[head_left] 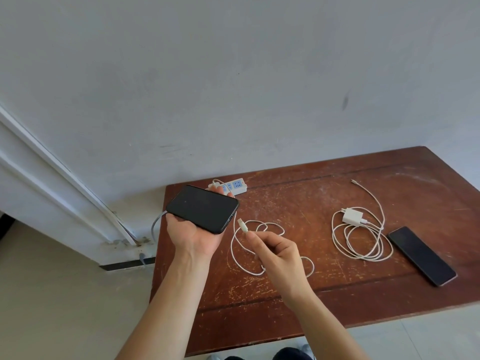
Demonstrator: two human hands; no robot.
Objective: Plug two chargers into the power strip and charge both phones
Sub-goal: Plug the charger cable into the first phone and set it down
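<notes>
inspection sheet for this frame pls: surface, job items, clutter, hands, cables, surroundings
Surface: scratched brown wooden table, set against the wall.
Job's things: black phone held off the table; second phone lying flat at the right; white charger lying unplugged mid-table; power strip at the back edge, partly hidden by the held phone.
Clutter: nothing seen.
Hands: left hand cradles the black phone; right hand pinches the cable plug close to the phone's bottom edge, not yet inserted.
Cables: held white cable loops loosely over the table; coiled cable lies around the charger, its free end pointing back.
Surroundings: grey wall, white door frame at left, pale floor.
</notes>
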